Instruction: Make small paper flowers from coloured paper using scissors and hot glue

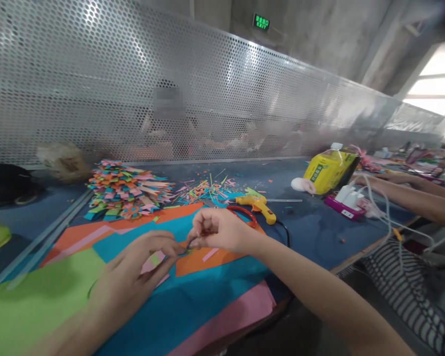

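Note:
My left hand point(143, 262) is closed in a pinch above sheets of coloured paper. Close beside it, my right hand point(220, 230) pinches too, its fingers curled. Between the fingertips of both hands is a small dark-blue strip point(187, 244), too small and blurred to tell its kind. Orange paper point(200, 264), blue paper point(207, 291) and green paper point(66, 282) lie under and around my hands. Behind my right hand rest red-handled scissors point(249, 214), partly hidden. A yellow glue gun point(257, 205) with a clear glue stick in it lies just beyond them.
A heap of folded paper pieces point(126, 190) stands at the back left, beside scattered paper scraps point(211, 190). Farther right are a yellow bottle point(324, 170) and a purple power strip point(343, 207) with white plugs and cables. Another person's arms point(411, 193) reach over the table's right side.

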{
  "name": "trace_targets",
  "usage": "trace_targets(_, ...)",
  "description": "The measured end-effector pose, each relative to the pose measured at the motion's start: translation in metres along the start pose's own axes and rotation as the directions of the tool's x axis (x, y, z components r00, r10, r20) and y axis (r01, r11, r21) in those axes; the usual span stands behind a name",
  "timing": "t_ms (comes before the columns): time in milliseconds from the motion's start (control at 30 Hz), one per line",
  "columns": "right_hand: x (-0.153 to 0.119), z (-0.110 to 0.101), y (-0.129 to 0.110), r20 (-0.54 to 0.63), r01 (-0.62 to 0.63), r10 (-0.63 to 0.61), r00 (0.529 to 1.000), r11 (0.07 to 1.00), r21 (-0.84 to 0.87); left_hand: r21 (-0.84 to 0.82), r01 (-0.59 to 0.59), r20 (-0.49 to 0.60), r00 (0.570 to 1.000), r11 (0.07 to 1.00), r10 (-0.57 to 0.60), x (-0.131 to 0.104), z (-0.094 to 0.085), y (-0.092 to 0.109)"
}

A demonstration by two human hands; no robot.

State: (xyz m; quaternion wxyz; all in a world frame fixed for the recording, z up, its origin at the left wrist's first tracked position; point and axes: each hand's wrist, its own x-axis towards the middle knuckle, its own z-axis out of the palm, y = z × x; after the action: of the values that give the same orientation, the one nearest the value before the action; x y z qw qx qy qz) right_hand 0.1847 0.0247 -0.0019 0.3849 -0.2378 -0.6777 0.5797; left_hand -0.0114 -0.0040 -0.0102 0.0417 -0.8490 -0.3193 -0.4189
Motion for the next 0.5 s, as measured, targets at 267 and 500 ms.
trace_targets(267,-0.006,0.004,-0.012,0.044,-0.089,0.082,0.996,0.983,0.161,-0.098,-0.081,-0.007,0.997,0.992,0.081,0.007,-0.015,0.023)
trace_targets(500,-0.009,0.005,-0.016,0.091,-0.087,0.07,0.993,0.978,0.191,-0.113,-0.214,0.066,0.973,0.97,0.222,0.001,-0.021,0.018)
